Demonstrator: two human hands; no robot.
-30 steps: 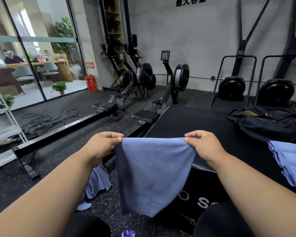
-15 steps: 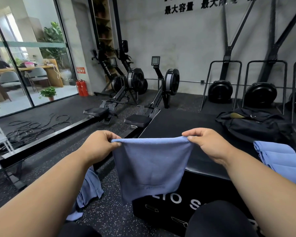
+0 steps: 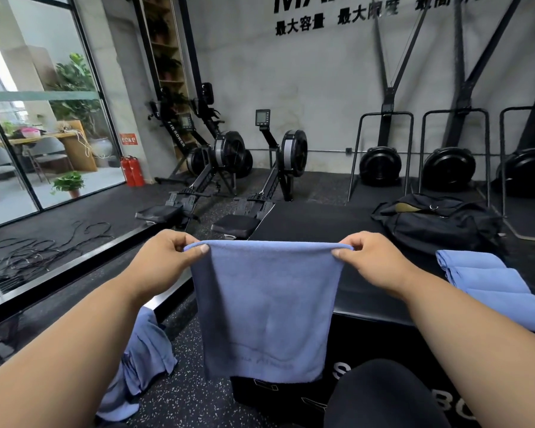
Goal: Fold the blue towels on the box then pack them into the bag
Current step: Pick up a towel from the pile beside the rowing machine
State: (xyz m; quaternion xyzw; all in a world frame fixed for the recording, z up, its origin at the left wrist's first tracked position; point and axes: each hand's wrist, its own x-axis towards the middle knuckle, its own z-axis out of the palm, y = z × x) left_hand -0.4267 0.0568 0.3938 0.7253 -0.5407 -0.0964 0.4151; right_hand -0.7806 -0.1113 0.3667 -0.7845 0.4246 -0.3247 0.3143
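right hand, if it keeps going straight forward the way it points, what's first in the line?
Likely bare top of the black box; right hand points forward-left, so the bag sits right of that line. Depth unclear.

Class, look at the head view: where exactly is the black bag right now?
The black bag sits at the far right of the black box, just behind the folded blue towels and in front of the metal racks.
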